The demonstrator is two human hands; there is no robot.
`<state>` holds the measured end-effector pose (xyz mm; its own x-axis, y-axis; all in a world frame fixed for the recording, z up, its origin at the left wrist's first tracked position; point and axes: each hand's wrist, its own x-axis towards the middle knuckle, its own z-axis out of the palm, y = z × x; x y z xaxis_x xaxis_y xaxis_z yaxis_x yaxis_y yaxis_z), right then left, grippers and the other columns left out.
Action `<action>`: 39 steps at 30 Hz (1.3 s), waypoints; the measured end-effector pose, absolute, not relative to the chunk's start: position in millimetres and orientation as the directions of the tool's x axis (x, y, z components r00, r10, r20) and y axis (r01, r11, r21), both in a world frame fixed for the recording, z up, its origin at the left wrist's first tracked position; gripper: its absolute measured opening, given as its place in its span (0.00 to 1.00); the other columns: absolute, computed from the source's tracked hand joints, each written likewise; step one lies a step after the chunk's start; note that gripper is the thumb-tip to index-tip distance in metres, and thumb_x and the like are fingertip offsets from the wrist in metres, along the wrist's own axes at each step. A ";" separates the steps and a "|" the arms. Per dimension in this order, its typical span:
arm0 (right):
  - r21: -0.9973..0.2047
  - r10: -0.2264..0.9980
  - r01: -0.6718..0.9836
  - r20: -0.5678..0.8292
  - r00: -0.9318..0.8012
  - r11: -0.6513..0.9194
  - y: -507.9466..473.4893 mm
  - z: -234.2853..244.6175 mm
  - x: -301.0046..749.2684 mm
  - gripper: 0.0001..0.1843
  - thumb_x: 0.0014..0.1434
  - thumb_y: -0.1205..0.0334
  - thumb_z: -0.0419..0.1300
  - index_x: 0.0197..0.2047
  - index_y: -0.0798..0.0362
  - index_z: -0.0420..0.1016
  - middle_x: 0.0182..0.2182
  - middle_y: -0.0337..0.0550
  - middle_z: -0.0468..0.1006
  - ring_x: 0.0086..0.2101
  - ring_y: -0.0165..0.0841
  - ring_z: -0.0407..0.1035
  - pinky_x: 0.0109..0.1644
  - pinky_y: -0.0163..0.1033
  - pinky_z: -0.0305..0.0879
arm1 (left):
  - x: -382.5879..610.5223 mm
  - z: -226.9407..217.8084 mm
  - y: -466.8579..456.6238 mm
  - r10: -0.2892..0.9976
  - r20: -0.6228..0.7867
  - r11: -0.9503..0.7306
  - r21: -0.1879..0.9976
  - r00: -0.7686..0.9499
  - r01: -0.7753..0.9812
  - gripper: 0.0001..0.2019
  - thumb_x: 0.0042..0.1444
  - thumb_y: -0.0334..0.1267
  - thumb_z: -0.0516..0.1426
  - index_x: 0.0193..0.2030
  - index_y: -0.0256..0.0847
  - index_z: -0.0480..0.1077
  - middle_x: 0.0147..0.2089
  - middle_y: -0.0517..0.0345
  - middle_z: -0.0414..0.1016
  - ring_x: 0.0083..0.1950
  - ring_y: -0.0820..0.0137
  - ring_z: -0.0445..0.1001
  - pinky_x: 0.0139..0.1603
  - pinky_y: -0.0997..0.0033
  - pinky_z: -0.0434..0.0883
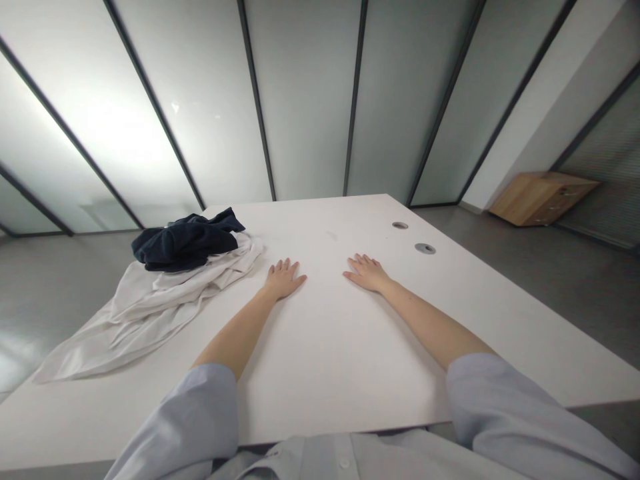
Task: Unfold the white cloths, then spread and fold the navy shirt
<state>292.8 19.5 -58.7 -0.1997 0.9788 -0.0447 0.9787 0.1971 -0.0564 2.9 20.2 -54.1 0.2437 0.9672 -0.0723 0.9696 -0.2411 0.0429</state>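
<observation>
1. Resting palm-down on the white table point(330, 347), the left hand point(284, 279) lies flat with its fingers spread and nothing in its grasp.
2. The right hand point(367, 272) lies the same way, flat and open on the bare tabletop, holding nothing; it is a little apart from the left hand.
3. Both forearms are bare and stretch forward from light blue sleeves point(190, 427) at the near edge of the table.
4. A crumpled white garment point(150, 307) lies on the table's left side. Its nearest folds are near the left hand but do not touch it, and its far end trails toward the left edge.
5. A bunched navy garment point(185, 243) sits on top of the white one, at the end farther from the person.
6. Two round cable grommets point(425, 249) are set into the tabletop beyond the right hand, well apart from it.
7. Frosted glass panels point(305, 100) in dark frames stand behind the table, and a low wooden cabinet point(543, 197) stands on the floor at the far right.
</observation>
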 end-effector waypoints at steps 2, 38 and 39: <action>-0.062 0.978 0.978 -0.045 -0.202 0.199 18.4 -57.6 292.2 0.40 0.64 0.36 0.39 0.71 0.51 0.53 0.70 0.53 0.49 0.68 0.50 0.44 0.67 0.55 0.43 | 3.0 -53.8 20.1 0.967 -0.072 -0.242 0.042 0.245 0.969 0.36 0.63 0.62 0.38 0.72 0.45 0.49 0.75 0.46 0.42 0.74 0.52 0.42 0.70 0.49 0.45; -0.059 0.977 0.976 -0.036 -0.210 0.208 22.1 -63.1 293.8 0.42 0.64 0.34 0.38 0.71 0.51 0.53 0.70 0.53 0.49 0.68 0.49 0.43 0.68 0.53 0.43 | 3.5 -53.1 18.9 0.967 -0.055 -0.247 0.033 0.249 0.968 0.35 0.63 0.61 0.39 0.72 0.44 0.50 0.75 0.45 0.44 0.74 0.51 0.44 0.69 0.48 0.47; -0.058 0.977 0.976 -0.037 -0.210 0.208 22.2 -63.0 293.8 0.42 0.64 0.34 0.38 0.71 0.51 0.53 0.70 0.53 0.49 0.68 0.49 0.44 0.68 0.54 0.43 | 3.6 -52.9 18.8 0.967 -0.055 -0.247 0.036 0.248 0.968 0.35 0.63 0.61 0.39 0.72 0.44 0.50 0.75 0.45 0.44 0.74 0.52 0.44 0.69 0.48 0.47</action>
